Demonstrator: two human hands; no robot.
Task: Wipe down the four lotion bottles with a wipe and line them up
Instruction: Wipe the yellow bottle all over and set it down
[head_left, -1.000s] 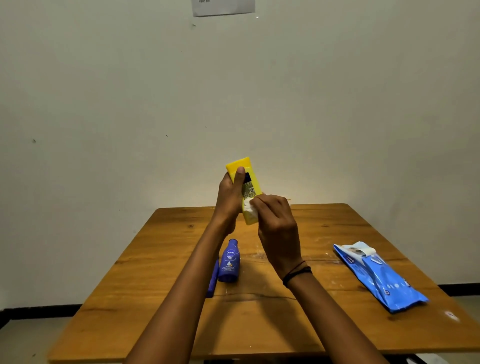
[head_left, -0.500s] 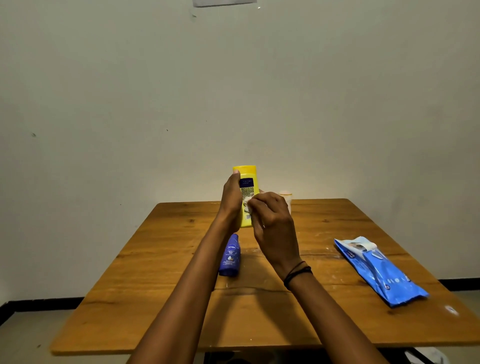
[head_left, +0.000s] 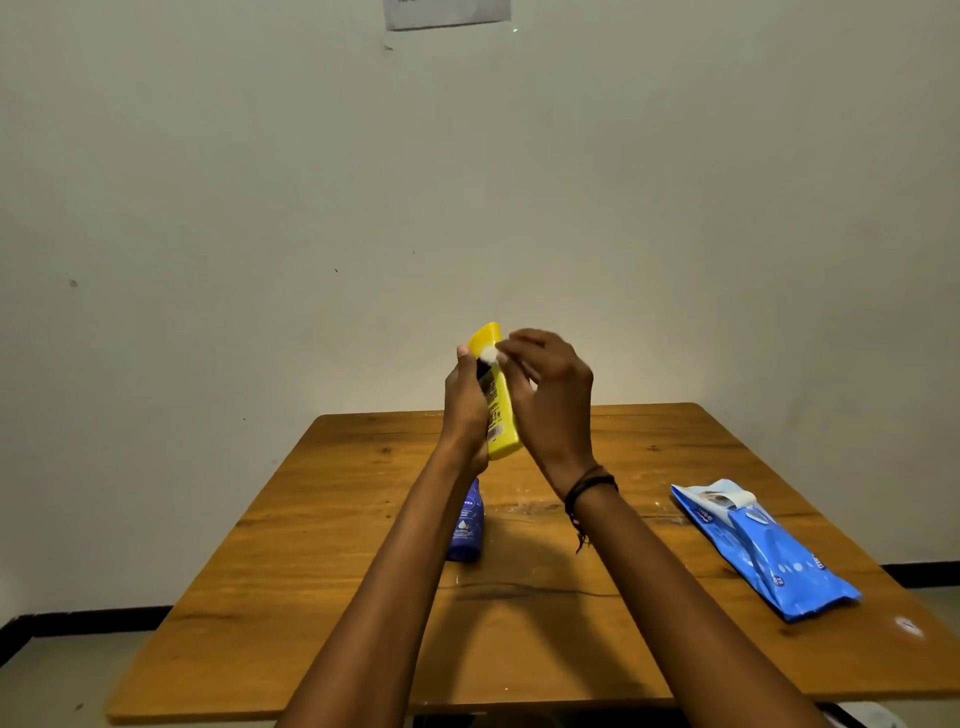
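Observation:
My left hand (head_left: 464, 410) grips a yellow lotion bottle (head_left: 498, 405) held up above the far middle of the wooden table (head_left: 322, 525), tilted slightly left at its top. My right hand (head_left: 550, 400) pinches a small white wipe (head_left: 490, 355) against the upper part of the bottle. A dark blue lotion bottle (head_left: 467, 525) lies on the table under my left forearm, partly hidden by it. Other bottles are hidden behind my hands and arms.
A blue pack of wipes (head_left: 763, 551) with its white flap lifted lies on the right side of the table. A plain wall stands right behind the table's far edge, with a sheet of paper (head_left: 447, 13) stuck high on it.
My right hand has slid the wipe from the bottle's middle up to its top. The bottle's top now leans left, and a pale object seen behind my hands is hidden.

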